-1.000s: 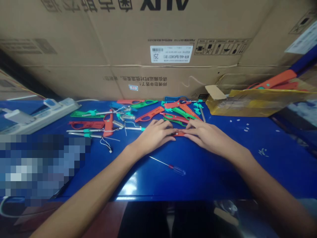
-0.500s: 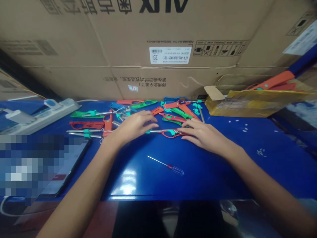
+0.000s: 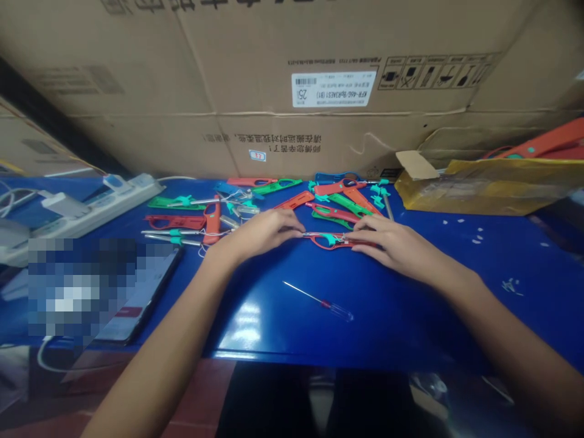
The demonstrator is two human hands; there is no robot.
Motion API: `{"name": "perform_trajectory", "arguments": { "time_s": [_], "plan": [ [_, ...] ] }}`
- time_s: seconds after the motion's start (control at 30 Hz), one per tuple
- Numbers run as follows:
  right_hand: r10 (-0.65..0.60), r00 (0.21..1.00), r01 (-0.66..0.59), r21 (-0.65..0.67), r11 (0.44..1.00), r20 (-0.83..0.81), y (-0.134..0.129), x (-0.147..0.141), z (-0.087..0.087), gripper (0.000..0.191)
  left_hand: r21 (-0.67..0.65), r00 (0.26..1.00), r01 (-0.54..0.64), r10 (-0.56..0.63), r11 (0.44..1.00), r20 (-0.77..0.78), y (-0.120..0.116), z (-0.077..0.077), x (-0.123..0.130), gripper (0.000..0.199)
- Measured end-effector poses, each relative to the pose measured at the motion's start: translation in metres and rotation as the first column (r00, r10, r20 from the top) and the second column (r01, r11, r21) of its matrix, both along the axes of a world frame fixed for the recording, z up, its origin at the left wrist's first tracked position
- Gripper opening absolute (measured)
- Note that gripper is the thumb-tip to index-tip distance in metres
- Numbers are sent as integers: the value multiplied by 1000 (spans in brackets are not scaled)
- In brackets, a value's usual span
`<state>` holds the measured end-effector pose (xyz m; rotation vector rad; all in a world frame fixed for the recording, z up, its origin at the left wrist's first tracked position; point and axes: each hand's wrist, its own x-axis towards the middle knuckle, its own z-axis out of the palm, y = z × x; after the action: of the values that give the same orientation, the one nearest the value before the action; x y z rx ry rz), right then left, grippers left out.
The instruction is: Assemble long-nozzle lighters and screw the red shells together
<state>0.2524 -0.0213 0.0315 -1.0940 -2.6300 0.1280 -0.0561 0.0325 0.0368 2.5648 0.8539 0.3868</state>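
Observation:
A red lighter casing [image 3: 325, 241] with a green trigger and a metal rod lies between my hands over the blue table. My left hand [image 3: 274, 231] pinches the metal rod at the casing's left end. The fingers of my right hand [image 3: 385, 240] close on the casing's right end and partly hide it. In front of them a screwdriver [image 3: 326, 304] with a clear and red handle lies on the table. Behind my hands are red and green casings [image 3: 335, 213]. Left of my left hand lie metal rods [image 3: 173, 236] with green parts and a red casing [image 3: 212, 224].
A large cardboard box [image 3: 255, 79] stands along the back. At the right is an open yellow-taped box [image 3: 493, 188] holding red casings. A white power strip [image 3: 104, 210] and a tablet [image 3: 132, 304] are at the left. Small white scraps [image 3: 477, 234] lie at the right.
The view has shifted, so the scene sits further right and slightly higher. My left fingers have closed at the casing's left end, where they were apart before.

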Motion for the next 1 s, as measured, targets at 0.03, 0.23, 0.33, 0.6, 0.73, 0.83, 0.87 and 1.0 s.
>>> {"name": "perform_trajectory", "arguments": {
  "time_s": [0.03,0.23,0.33,0.6,0.73,0.83,0.87,1.0],
  "plan": [
    [-2,1000,2,-3,1000,3,0,0,0,31,0,1000,1,-1,1000,12,0,-2,2,27],
    [-2,1000,2,-12,1000,-16,2,1,-3,31,8,998,-1,1,1000,59,0,-9,7,25],
    [-2,999,2,-19,1000,-33,2,0,-3,30,34,999,-6,5,999,45,0,-11,9,24],
    [-18,998,17,-17,1000,-52,-2,-5,1,31,58,999,-44,45,997,-14,-2,-10,10,23],
    [-1,998,2,23,1000,-66,-5,-16,-3,38,61,1000,-24,24,998,-3,-4,-13,11,25],
    [8,1000,-8,26,1000,-29,-7,-23,-8,41,51,1000,-18,19,999,-12,-6,-13,14,26],
    [7,1000,-7,19,1000,-25,-7,-24,-10,41,47,1000,-20,21,999,-16,-8,-12,15,25],
    [7,999,-7,-3,1000,-49,-5,-23,-15,41,47,998,-53,54,997,-17,-13,-8,20,30]
  ]
}}
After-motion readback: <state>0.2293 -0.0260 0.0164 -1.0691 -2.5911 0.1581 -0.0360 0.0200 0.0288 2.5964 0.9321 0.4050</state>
